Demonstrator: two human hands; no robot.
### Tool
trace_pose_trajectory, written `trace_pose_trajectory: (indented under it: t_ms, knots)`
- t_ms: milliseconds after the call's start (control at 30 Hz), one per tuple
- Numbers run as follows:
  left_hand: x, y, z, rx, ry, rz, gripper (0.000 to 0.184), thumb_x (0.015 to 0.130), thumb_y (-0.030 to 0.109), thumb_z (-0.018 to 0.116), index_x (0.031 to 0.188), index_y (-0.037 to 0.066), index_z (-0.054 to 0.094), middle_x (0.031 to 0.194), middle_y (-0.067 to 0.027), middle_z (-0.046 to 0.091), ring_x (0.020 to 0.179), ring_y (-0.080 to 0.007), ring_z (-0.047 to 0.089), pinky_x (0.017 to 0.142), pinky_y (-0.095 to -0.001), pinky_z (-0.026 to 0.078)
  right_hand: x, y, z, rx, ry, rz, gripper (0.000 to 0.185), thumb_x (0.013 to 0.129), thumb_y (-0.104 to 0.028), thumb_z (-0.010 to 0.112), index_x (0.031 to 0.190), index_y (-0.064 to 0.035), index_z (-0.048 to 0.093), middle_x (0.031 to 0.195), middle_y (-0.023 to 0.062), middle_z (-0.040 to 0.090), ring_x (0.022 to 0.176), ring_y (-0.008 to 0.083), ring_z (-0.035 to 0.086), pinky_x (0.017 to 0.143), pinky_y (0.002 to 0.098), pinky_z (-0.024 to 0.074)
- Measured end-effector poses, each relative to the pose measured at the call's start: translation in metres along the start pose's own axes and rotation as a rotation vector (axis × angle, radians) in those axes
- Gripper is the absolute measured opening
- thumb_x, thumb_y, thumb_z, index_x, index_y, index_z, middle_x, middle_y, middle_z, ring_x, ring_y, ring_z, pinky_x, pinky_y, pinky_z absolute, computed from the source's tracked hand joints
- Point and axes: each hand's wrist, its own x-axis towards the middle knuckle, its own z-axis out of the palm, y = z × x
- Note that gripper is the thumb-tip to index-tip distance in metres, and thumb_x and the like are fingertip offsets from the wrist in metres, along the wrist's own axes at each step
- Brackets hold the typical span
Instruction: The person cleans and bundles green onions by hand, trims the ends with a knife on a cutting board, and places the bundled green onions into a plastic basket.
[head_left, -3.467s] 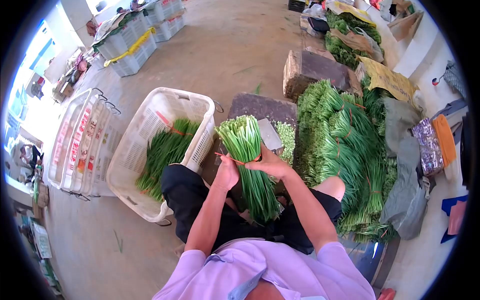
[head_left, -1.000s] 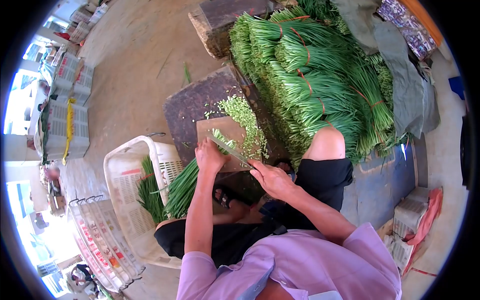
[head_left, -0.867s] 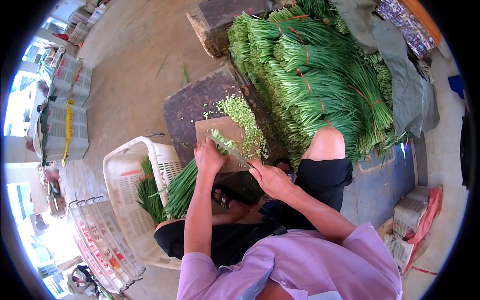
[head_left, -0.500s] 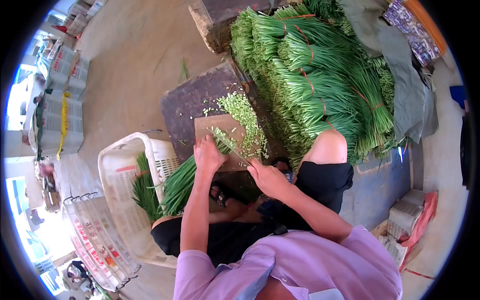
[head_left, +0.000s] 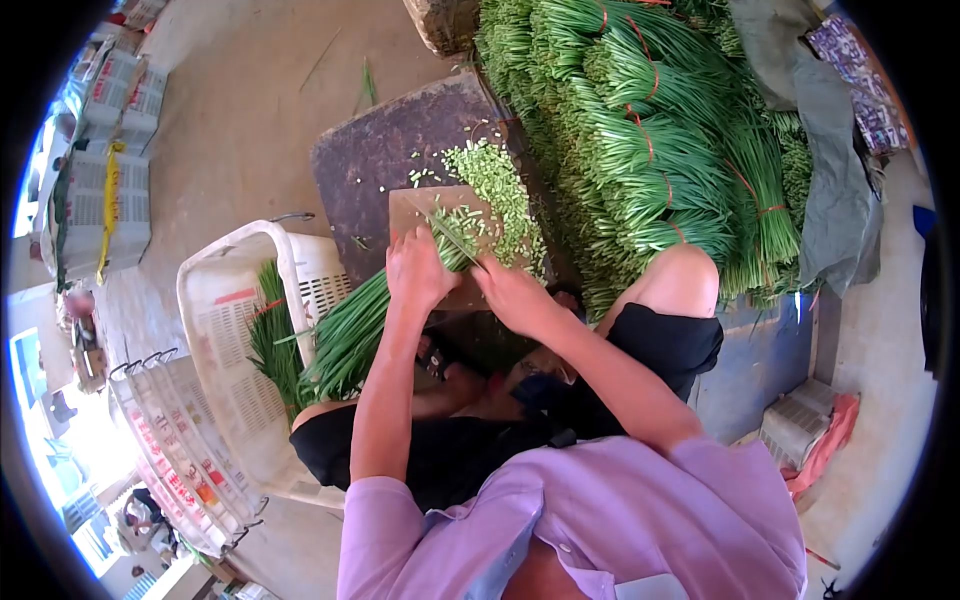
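Note:
My left hand (head_left: 418, 268) is closed around a bunch of long green chives (head_left: 355, 325), whose leafy ends trail down over the crate's rim. In my right hand (head_left: 515, 295) is a knife (head_left: 456, 240), its blade angled across the bunch's end close to my left fingers. Under both hands lies a brown cutting board (head_left: 408, 205), set on a larger dark, worn surface (head_left: 370, 150). Short pale-green cut pieces (head_left: 500, 185) are heaped along the board's right side. My fingers hide part of the bunch and the knife's handle.
A white plastic crate (head_left: 285, 235) with more chives (head_left: 272, 330) stands at the left. Tied green bundles (head_left: 650, 140) are piled at the right, partly under a grey cloth (head_left: 840, 180). My bent knee (head_left: 685, 280) is beside the pile. Wrapped stacks (head_left: 90, 210) stand far left.
The view has shifted, so the board and crate sit higher in it. The knife still lies across the bunch, my right hand now nearer my left. Both hands keep their holds.

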Motion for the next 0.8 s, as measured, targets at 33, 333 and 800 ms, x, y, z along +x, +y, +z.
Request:
trace_pose_trajectory:
  t_ms: [33, 333, 800]
  knots:
    - [0.002, -0.007, 0.009, -0.017, 0.070, 0.013, 0.054, 0.065, 0.027, 0.083, 0.104, -0.001, 0.059, 0.105, -0.0225, 0.068, 0.102, -0.0401, 0.065, 0.093, -0.0490, 0.049, 0.019, -0.002, 0.005, 0.001, 0.007, -0.008, 0.034, 0.106, -0.033, 0.041, 0.118, -0.0034, 0.051, 0.088, 0.0319, 0.065, 0.088, 0.0510, 0.064, 0.079, 0.0595, 0.0490]
    - [-0.003, -0.014, -0.002, -0.125, 0.081, 0.079, 0.065, 0.054, 0.028, 0.086, 0.106, 0.001, 0.058, 0.102, -0.0245, 0.068, 0.102, -0.0417, 0.064, 0.092, -0.0480, 0.050, 0.019, 0.018, -0.017, 0.030, 0.078, 0.018, 0.041, 0.108, -0.038, 0.035, 0.111, -0.0025, 0.054, 0.087, 0.0300, 0.066, 0.085, 0.0523, 0.063, 0.079, 0.0605, 0.0484]
    - [-0.005, -0.011, -0.005, -0.119, 0.032, 0.069, 0.070, 0.053, 0.027, 0.088, 0.109, -0.002, 0.057, 0.104, -0.0257, 0.068, 0.105, -0.0418, 0.064, 0.102, -0.0473, 0.047, -0.018, -0.004, -0.046, 0.045, 0.008, -0.051, 0.040, 0.107, -0.037, 0.039, 0.121, -0.0024, 0.054, 0.092, 0.0301, 0.066, 0.087, 0.0503, 0.062, 0.078, 0.0584, 0.0479]
